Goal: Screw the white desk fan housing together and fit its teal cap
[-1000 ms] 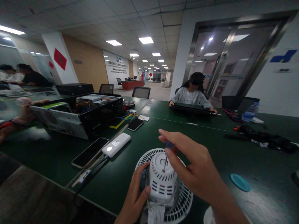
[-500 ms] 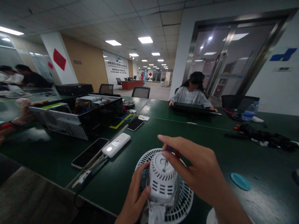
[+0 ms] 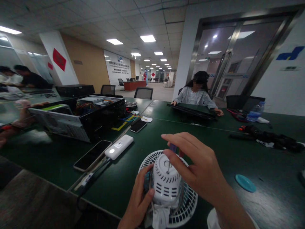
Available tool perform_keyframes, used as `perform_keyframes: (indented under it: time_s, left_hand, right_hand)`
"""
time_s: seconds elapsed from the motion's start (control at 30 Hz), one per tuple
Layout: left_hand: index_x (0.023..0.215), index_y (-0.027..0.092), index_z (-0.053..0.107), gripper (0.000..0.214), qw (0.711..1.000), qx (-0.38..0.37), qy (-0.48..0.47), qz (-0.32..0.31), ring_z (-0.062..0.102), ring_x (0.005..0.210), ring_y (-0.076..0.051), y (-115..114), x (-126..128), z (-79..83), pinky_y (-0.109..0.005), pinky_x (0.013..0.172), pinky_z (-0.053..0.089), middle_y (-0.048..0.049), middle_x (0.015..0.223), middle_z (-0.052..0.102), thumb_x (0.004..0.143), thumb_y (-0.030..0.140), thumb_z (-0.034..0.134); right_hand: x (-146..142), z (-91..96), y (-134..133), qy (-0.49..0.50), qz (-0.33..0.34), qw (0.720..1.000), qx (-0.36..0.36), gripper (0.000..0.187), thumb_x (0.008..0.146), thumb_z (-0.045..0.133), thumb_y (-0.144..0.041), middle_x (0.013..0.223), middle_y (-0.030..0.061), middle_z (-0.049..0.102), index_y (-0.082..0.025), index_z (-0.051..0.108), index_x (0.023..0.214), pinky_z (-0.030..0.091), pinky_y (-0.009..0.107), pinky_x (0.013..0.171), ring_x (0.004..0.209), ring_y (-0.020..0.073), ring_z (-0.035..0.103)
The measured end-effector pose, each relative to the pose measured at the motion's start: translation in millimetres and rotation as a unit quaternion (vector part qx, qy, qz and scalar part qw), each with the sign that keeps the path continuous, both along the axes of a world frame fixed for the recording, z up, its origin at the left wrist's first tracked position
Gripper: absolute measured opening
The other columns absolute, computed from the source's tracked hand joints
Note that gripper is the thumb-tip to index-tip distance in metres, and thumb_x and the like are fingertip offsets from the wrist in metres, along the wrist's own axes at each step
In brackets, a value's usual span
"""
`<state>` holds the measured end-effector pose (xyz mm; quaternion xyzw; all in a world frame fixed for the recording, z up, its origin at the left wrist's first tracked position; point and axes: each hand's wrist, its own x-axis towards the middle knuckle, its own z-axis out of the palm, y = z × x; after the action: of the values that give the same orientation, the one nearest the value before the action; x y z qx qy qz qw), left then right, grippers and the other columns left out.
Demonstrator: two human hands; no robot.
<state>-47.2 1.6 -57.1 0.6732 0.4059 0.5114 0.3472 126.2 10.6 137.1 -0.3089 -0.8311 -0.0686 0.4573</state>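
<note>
A small white electric fan (image 3: 166,187) lies face down on the green table, its slotted motor housing turned up and its round grille beneath. My left hand (image 3: 139,194) grips the side of the housing, thumb in front and fingers behind. My right hand (image 3: 195,162) is closed round the purple handle of a screwdriver (image 3: 172,147). The screwdriver's thin metal shaft runs down to a hole in the top of the housing. Part of the handle is hidden by my fingers.
Left of the fan lie a white power bank (image 3: 119,147) with a cable and two phones (image 3: 92,156). An opened computer case (image 3: 78,117) stands farther left. A turquoise disc (image 3: 245,183) lies at right. Across the table a person (image 3: 196,93) holds a black panel (image 3: 192,112).
The fingers of my right hand have shifted on the screwdriver, showing more of its purple handle. My left hand stays on the fan. The person opposite has tilted the black panel.
</note>
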Motion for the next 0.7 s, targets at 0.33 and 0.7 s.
perform_keyframes:
  time_s: [0.33,0.7]
  left_hand:
    - [0.135,0.025,0.035,0.050,1.000,0.002,0.000,-0.001,0.036,0.129,-0.028,0.6,-0.4,0.4,-0.044,0.108,0.027,-0.0088,0.140,0.041,0.089,0.042,0.043]
    - [0.136,0.027,0.032,0.049,1.000,0.004,0.010,-0.010,0.033,0.131,-0.027,1.1,-0.7,-0.3,-0.042,0.109,0.027,-0.0070,0.142,0.038,0.090,0.039,0.042]
  right_hand:
    - [1.0,-2.6,4.3,-0.006,-0.037,0.999,0.016,0.017,0.085,0.052,-0.020,0.085,0.0075,0.068,-0.016,0.062,0.098,0.053,0.030,0.067,0.076,0.0174,0.063]
    - [-0.4,-4.0,3.7,-0.012,-0.020,0.999,0.022,0.023,0.085,0.054,-0.020,0.085,0.0080,0.067,-0.011,0.062,0.104,0.051,0.029,0.070,0.078,0.0170,0.061]
